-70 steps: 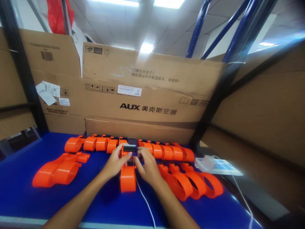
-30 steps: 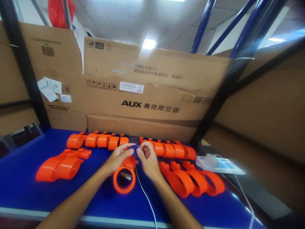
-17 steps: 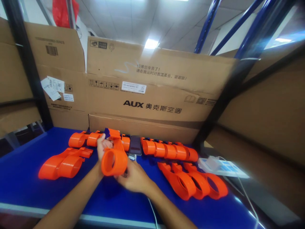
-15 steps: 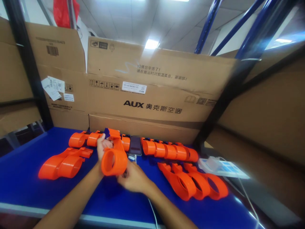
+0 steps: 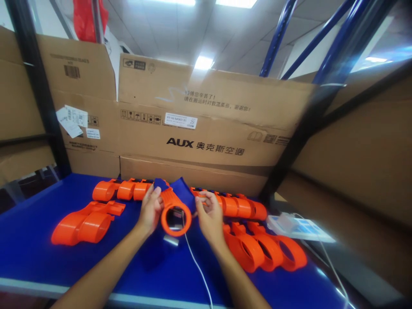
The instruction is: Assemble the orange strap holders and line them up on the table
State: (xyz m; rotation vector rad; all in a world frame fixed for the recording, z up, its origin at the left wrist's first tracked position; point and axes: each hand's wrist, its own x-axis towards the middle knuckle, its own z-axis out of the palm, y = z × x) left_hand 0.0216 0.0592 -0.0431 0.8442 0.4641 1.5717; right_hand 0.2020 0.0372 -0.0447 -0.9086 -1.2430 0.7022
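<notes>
An orange tape dispenser [image 5: 167,199] with a round ring at its lower end is held up over the blue table. My left hand [image 5: 150,211] is closed on its upper left side, by a dark blue part. A flat blue piece [image 5: 183,193] stands out at the dispenser's upper right. My right hand [image 5: 210,214] pinches near the right edge of this blue piece, thumb and fingers together; the exact contact is partly hidden. Two orange dispensers [image 5: 80,223] lie to the left, and several orange dispensers [image 5: 267,249] lie to the right.
A row of orange dispensers [image 5: 240,207] lines the back, before a cardboard wall [image 5: 206,133]. A white cable [image 5: 199,268] crosses the blue table [image 5: 135,274] toward its front edge. A power strip [image 5: 302,227] sits at the right beside a black post [image 5: 283,159].
The dispenser has turned, so its ring now faces me and lies further right. My right hand has moved from below the ring to its right side. The blue piece has come into view.
</notes>
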